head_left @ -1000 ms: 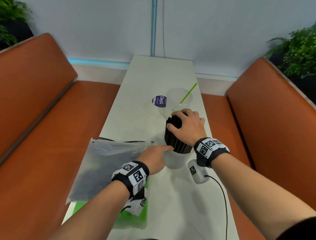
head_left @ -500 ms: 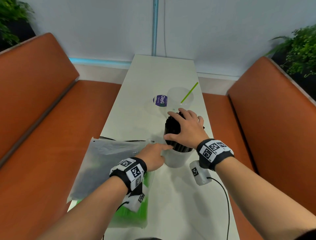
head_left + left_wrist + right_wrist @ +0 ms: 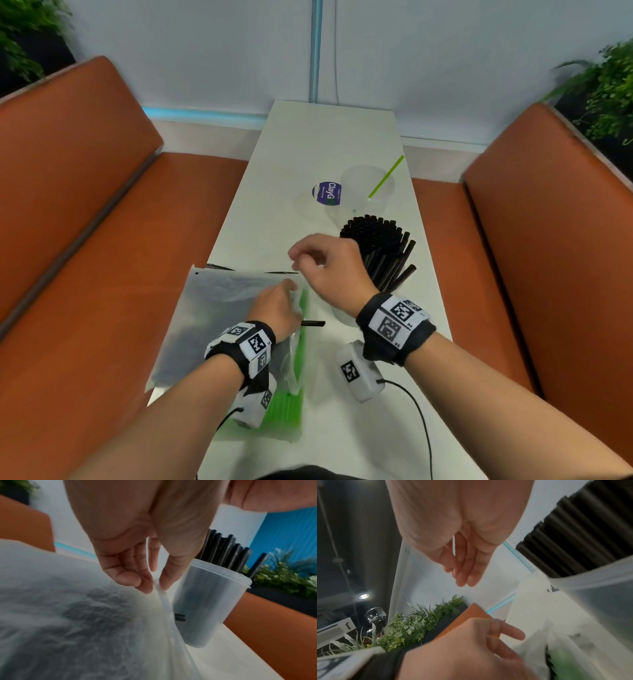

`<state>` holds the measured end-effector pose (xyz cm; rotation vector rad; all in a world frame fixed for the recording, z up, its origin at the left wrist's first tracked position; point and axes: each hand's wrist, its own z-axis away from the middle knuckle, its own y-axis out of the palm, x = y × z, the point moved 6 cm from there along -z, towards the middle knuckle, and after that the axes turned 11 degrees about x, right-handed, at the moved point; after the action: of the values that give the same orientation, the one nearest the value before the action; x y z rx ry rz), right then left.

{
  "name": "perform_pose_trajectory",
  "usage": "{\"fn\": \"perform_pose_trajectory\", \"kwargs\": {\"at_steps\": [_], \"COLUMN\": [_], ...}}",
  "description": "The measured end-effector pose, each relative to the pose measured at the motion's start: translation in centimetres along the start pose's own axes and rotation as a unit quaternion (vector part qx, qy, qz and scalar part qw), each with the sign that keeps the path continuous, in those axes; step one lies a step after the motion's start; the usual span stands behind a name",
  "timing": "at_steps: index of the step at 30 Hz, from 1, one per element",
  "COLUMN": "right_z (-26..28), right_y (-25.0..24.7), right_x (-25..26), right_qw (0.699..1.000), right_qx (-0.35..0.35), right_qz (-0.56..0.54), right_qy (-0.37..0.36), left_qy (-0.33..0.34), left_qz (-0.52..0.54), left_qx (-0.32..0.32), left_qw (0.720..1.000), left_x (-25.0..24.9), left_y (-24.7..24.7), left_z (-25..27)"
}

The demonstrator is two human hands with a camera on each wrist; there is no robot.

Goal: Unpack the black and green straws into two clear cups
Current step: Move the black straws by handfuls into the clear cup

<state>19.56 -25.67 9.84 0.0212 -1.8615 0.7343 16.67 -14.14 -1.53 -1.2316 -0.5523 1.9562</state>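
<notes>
Left wrist view: the left hand (image 3: 137,555) pinches the edge of a plastic bag (image 3: 77,615) between thumb and fingertips. The right hand (image 3: 329,270) hovers loosely curled, holding nothing, beside the black straws (image 3: 380,246) standing in a clear cup (image 3: 205,605). A green straw (image 3: 385,177) leans in the farther cup (image 3: 371,192).

two clear cups (image 3: 368,181), one green straw (image 3: 386,176), two bags (image 3: 219,308)

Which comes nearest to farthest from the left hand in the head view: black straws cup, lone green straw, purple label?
From the left hand:
1. Black straws cup, just to its right.
2. Purple label, farther up the table.
3. Lone green straw, far right, in the second cup.
</notes>
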Motion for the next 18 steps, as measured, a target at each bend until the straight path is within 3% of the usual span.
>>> {"fn": "perform_pose_trajectory", "kwargs": {"at_steps": [4,8,12,18], "right_z": [0.6,2.0,3.1,2.4], "right_y": [3.3,6.3,9.6,11.4], "right_x": [-3.2,-7.5,-8.6,-8.6], "right_qw": [0.989,0.953,0.919,0.913], "right_qx": [0.09,0.192,0.287,0.294], "right_qz": [0.053,0.128,0.227,0.269], "right_qy": [0.105,0.195,0.146,0.088], "left_qy": [-0.007,0.015,0.041,0.058], "left_qz": [0.099,0.174,0.2,0.214], "left_qx": [-0.037,-0.072,-0.081,-0.075], "left_qw": [0.994,0.982,0.976,0.972], "left_x": [1.8,2.3,1.6,1.2], "left_y": [-1.5,-3.6,-4.7,-5.2], "left_z": [0.6,1.5,2.5,3.2]}}
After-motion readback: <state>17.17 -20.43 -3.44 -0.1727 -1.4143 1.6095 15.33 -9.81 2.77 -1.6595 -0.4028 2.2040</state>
